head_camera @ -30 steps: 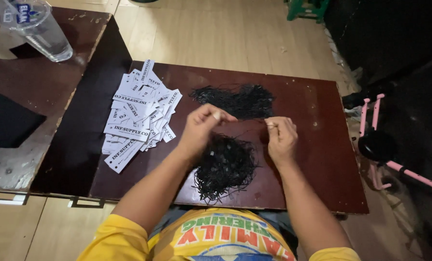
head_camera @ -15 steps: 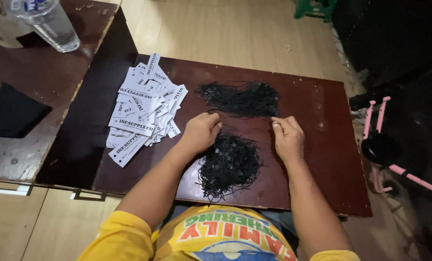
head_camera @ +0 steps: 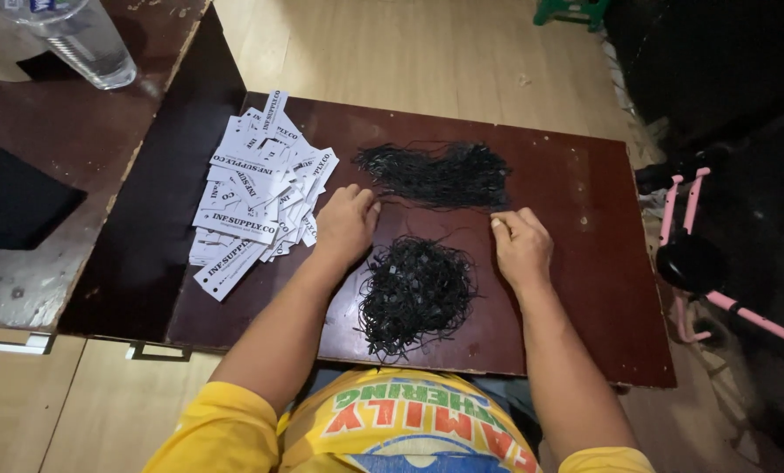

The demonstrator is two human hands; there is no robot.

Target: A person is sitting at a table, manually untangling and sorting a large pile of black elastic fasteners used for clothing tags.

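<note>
My left hand [head_camera: 346,223] is resting knuckles-up on the tabletop [head_camera: 585,263], fingers [head_camera: 363,200] curled down w/ the tips right at the near-left edge of the straightened bundle of black strings [head_camera: 436,173]. Can't tell if they're pinching a strand or just pressing beside it; strands are too thin and dark to see under them. My right hand [head_camera: 521,247] is lying the same way on the other side, fingers bent, tips just below the right end of that bundle. No white tag in either hand, that much is showing.

Between my wrists, nearer my body, the tangled heap of black strings [head_camera: 415,293] is sitting loose, loops sticking out all round, not touched by either hand as far as I'm seeing.

To the left, just beside my left hand, the white printed paper tags [head_camera: 260,197] are lying in a fanned, overlapping pile, some hanging over onto the darker strip of the board.

Progress, my guess: the far bundle is looking sorted and laid straight, the near heap is still waiting, approx. as big as the sorted lot. Tags aren't showing any string on them, so tag work looks not yet begun.

Further out: a clear plastic bottle [head_camera: 81,39] on the worn side table at top left, a pink-framed thing [head_camera: 703,254] on the floor at right.
</note>
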